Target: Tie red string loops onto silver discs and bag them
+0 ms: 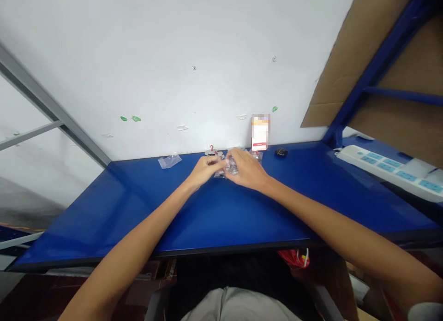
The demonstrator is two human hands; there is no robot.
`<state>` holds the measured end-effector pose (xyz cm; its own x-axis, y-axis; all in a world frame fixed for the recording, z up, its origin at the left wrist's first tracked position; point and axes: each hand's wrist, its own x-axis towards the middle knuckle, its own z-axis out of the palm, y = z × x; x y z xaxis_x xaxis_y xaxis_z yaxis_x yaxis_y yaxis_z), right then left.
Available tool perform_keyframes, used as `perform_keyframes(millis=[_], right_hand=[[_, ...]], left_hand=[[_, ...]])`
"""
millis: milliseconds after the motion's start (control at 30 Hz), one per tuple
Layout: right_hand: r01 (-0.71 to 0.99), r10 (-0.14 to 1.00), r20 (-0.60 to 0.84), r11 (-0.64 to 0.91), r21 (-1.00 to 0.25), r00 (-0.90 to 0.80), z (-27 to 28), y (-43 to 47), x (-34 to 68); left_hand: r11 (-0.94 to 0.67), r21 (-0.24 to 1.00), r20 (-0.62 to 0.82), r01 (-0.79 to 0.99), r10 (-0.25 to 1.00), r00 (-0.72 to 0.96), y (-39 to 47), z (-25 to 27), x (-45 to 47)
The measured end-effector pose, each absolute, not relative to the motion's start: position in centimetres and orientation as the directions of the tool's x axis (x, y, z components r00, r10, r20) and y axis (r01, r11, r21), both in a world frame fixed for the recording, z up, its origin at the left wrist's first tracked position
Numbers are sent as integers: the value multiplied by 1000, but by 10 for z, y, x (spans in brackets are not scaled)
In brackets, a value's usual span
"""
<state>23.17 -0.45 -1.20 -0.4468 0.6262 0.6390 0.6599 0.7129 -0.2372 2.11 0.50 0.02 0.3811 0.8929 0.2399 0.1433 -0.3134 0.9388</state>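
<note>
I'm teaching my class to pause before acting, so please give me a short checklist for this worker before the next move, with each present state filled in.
1. Right hand holds the clear plastic: ok, fingers curled around it.
2. Left hand grips it too: cannot tell; its fingers reach it, but the contact is too small to read.
3. Contents of that plastic identified: cannot tell, too small.
4. Nothing else close to the hands: not ok, a round item with a red loop lies just beyond them.
5. Phone upright, screen lit: ok.
</note>
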Motion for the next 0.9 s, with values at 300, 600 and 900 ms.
perform_keyframes(millis=[300, 600, 900], right_hand=[[691, 673, 595, 676, -255, -439, -12, 0, 233], [706, 685, 581, 663, -248, -439, -13, 5, 237], [726, 675, 614, 649, -230, -409, -10, 8, 244]], left_hand=[[-491, 498, 522, 714, 828, 205, 59, -20, -44], [-636, 223, 426, 739, 745, 513, 97, -30, -17], [-534, 632, 467, 561, 841, 275, 84, -16, -3]])
